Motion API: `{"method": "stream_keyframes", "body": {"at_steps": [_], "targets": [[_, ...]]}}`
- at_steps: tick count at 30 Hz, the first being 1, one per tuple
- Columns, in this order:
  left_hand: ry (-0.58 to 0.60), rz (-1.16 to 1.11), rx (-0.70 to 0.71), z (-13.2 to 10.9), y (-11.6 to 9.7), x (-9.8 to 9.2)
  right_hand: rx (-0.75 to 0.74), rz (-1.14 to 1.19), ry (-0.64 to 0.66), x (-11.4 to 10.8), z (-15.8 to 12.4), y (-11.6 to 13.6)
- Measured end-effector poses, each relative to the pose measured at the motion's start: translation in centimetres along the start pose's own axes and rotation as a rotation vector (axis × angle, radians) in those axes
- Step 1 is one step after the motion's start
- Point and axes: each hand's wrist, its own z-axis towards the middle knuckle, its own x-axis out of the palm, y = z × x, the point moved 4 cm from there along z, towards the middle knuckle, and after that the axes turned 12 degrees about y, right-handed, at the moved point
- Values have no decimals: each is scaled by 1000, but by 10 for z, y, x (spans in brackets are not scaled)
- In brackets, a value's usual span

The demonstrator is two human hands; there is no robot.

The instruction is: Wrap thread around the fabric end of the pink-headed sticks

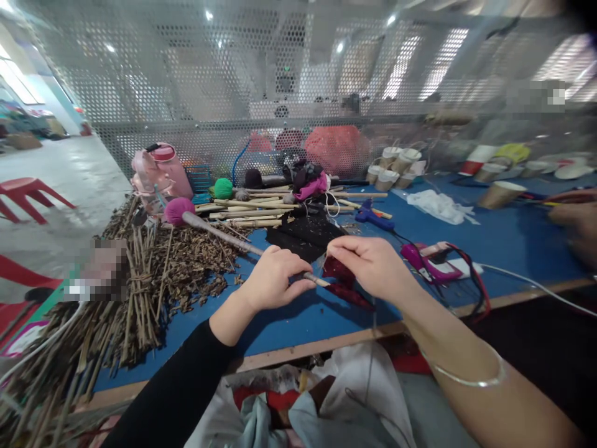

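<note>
My left hand [275, 277] is wrapped round a slim stick [221, 235] bound in grey, with its bare pale tip pointing right. A round magenta ball [178, 211] sits on the stick's far left end. Close to that tip, my right hand [368, 264] has thumb and fingers pinched together. A thin grey thread [374, 320] hangs below the right hand toward the lap; its upper part in the fingers is mostly hidden. Dark red cloth [349, 294] lies under the right hand, and black cloth [305, 233] lies just beyond both hands.
Dry stalks [140, 292] and crumbled brown plant bits [200, 261] cover the table's left side. Behind are pale sticks [252, 211], a green ball [222, 188] and a pink bottle [175, 171]. A blue glue gun [374, 214], magenta device [431, 264] with cables, and paper cups [501, 194] stand right.
</note>
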Motion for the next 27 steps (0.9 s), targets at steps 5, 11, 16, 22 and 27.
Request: {"method": "stream_keyframes", "body": {"at_steps": [5,11,16,22,27], "targets": [[-45,-10,-43,-1,1,1,128,295,94,34,14,-51],[-70,-6,-46,-1,2,7,112,514,223,86,0,-57],[-153,-77,-90,-6,7,5,-3,408,255,81,-7,-39],[-160,-67,-83,-18,8,3,30,481,293,85,-9,-44],[-230,-111,-155,-23,11,3,103,517,325,91,-6,-48]]}}
